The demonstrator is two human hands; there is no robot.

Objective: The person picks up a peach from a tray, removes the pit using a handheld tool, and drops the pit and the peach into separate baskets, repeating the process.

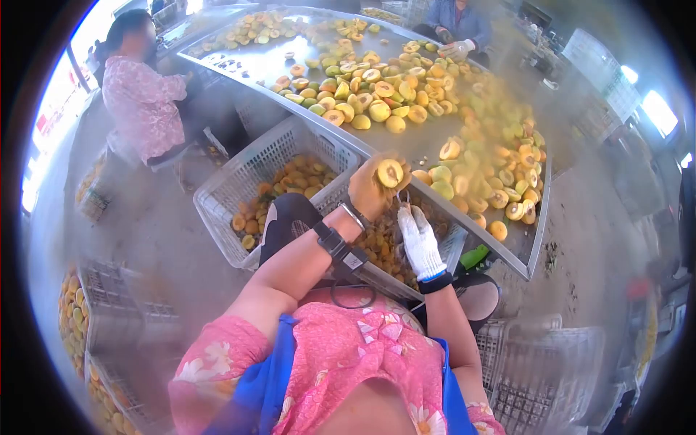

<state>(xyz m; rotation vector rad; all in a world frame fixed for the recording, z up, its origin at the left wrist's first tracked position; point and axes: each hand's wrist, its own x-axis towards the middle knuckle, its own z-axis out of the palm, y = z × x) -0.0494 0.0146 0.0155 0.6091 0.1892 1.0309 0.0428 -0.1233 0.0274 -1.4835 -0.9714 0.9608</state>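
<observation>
My left hand [371,194] grips a halved yellow stone fruit [390,172], its cut face with a brown centre turned up toward me. Close below it, my right hand [418,235] in a white knitted glove is closed on a thin metal loop-ended tool [404,196], whose tip points at the fruit. Both hands are over the near edge of a metal table [413,148]. Under them a crate of orange fruit pieces [384,250] stands between my knees, partly covered by my arms.
Heaped halved fruit [384,87] covers much of the table. A grey plastic crate [217,203] with fruit pieces stands at the left. A person in pink [141,101] sits on the left; another person's gloved hand [457,49] rests at the far edge. Stacked crates [544,370] stand at lower right.
</observation>
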